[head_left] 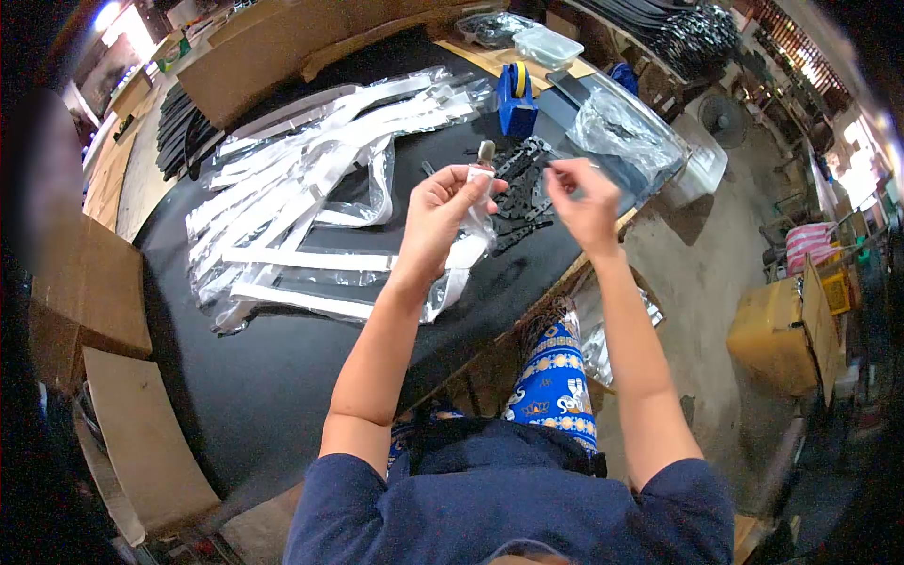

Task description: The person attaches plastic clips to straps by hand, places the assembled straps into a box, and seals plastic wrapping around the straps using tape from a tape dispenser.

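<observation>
My left hand (435, 218) is closed around the end of a white belt (460, 256) in a clear plastic sleeve, and a metal buckle (486, 153) sticks up above the fingers. The rest of that belt hangs below the hand toward the tabletop. To the right, my right hand (588, 202) is raised with thumb and fingers pinched together; whatever is between them is too small to make out. Between and behind the hands lies a pile of small black plastic hooks (523, 184). Many white belts in plastic sleeves (311, 179) are spread over the left of the table.
The black table (188, 395) has a blue tape dispenser (517, 102) at its back. Near it stand a tray with clear plastic bags (621, 127) and a clear plastic container (548, 45). Cardboard boxes (782, 325) sit on the floor at right and beside the table at left.
</observation>
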`<action>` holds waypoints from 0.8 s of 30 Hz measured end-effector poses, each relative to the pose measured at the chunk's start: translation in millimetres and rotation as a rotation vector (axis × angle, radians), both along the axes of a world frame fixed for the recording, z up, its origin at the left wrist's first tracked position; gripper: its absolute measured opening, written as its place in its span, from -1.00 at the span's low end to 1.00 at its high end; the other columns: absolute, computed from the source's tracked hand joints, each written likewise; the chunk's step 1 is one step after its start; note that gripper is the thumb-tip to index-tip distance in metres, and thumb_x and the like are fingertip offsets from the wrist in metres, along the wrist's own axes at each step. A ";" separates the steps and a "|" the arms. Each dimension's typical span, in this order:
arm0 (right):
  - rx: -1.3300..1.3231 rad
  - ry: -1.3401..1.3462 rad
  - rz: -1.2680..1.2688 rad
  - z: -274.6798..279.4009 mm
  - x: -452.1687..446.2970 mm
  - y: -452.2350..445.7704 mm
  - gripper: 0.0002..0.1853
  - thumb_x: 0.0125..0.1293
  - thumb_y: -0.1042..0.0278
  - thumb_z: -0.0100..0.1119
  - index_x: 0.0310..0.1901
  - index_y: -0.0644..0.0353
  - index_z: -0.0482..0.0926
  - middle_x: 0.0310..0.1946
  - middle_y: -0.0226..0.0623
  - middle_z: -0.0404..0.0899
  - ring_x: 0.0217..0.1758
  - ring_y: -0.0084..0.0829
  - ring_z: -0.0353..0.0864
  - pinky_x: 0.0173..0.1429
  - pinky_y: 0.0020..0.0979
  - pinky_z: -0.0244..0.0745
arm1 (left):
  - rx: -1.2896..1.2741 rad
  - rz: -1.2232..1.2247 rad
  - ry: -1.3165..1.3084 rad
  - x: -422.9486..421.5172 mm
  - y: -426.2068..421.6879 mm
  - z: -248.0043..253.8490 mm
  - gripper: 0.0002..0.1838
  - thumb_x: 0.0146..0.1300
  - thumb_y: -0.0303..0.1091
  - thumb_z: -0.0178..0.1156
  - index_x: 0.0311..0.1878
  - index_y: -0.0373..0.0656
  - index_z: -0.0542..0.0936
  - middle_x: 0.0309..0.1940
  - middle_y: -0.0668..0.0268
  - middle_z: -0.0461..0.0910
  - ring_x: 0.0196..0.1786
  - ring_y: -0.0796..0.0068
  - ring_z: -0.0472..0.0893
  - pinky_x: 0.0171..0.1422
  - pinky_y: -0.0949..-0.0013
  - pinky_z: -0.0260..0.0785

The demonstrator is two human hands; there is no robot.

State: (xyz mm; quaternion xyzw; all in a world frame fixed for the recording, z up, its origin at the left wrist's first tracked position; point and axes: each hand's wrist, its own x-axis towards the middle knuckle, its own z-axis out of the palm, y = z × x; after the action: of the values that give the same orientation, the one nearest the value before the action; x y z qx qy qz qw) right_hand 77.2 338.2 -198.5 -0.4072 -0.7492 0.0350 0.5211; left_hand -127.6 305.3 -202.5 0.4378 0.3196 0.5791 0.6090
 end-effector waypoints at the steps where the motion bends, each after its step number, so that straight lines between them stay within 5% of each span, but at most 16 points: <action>1: 0.075 0.109 -0.010 10.9 1.6 -9.3 -0.86 0.12 0.58 0.32 -0.27 0.26 0.61 -0.43 -0.33 0.62 -0.45 -0.56 0.60 -0.31 -0.51 0.49 | -0.003 0.003 -0.005 2.6 -1.3 -0.4 -0.76 0.36 -0.30 0.17 -0.03 -0.25 0.54 -0.18 0.19 0.66 -0.33 0.67 0.55 -0.20 0.57 0.41; 4: -0.040 0.627 0.199 50.2 -8.9 -59.8 -0.71 0.19 0.75 0.18 -0.03 0.42 0.50 -0.28 -0.18 0.58 -0.39 -0.46 0.64 -0.26 -0.55 0.55 | 0.059 0.049 0.037 10.0 -6.6 1.8 -0.73 0.36 -0.28 0.18 0.00 -0.26 0.54 -0.19 0.21 0.66 -0.32 0.66 0.54 -0.18 0.56 0.39; 7: 0.027 0.593 0.205 59.5 -12.6 -87.8 -0.63 0.23 0.77 0.09 0.09 0.40 0.42 -0.30 -0.13 0.60 -0.40 -0.44 0.65 -0.27 -0.52 0.56 | 0.106 0.078 0.055 16.5 -11.3 3.2 -0.69 0.35 -0.29 0.19 0.04 -0.29 0.53 -0.20 0.23 0.67 -0.31 0.64 0.55 -0.17 0.55 0.39; 12: 0.248 0.474 0.260 51.1 -21.5 -89.2 -0.78 0.22 0.75 0.17 -0.10 0.37 0.50 -0.21 -0.03 0.62 -0.34 -0.34 0.68 -0.20 -0.42 0.62 | 0.103 0.089 0.054 22.2 -16.1 6.1 -0.65 0.35 -0.38 0.18 0.12 -0.38 0.48 -0.21 0.19 0.66 -0.29 0.61 0.58 -0.15 0.54 0.42; 19: 0.421 0.153 0.281 34.7 -32.7 -84.1 -0.76 0.25 0.76 0.10 -0.07 0.35 0.41 -0.19 0.07 0.57 -0.27 -0.19 0.67 -0.25 -0.28 0.70 | 0.174 0.096 0.061 28.6 -19.2 4.7 -0.67 0.36 -0.46 0.12 0.15 -0.35 0.45 -0.14 0.19 0.65 -0.20 0.56 0.61 -0.05 0.48 0.46; 20: 0.440 0.247 0.289 32.5 -38.3 -82.3 -0.72 0.11 0.77 0.23 -0.12 0.33 0.54 -0.22 -0.03 0.62 -0.24 -0.16 0.67 -0.20 -0.29 0.63 | 0.174 0.096 0.061 29.3 -19.2 4.1 -0.67 0.36 -0.46 0.12 0.15 -0.35 0.45 -0.14 0.19 0.65 -0.20 0.56 0.61 -0.05 0.48 0.46; 24: 0.495 0.220 0.267 30.0 -40.1 -81.1 -0.71 0.09 0.75 0.25 -0.12 0.32 0.55 -0.21 -0.04 0.62 -0.24 -0.17 0.66 -0.21 -0.29 0.63 | 0.193 0.122 0.072 31.7 -20.2 2.6 -0.66 0.36 -0.52 0.09 0.17 -0.37 0.42 -0.08 0.18 0.62 -0.07 0.51 0.62 -0.01 0.46 0.47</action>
State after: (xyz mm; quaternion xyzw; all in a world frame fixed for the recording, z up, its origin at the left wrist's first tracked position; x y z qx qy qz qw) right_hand 37.2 257.1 -168.5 -0.1593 -0.7210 -0.0366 0.6734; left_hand -95.9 285.1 -199.9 0.4947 0.3102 0.6269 0.5158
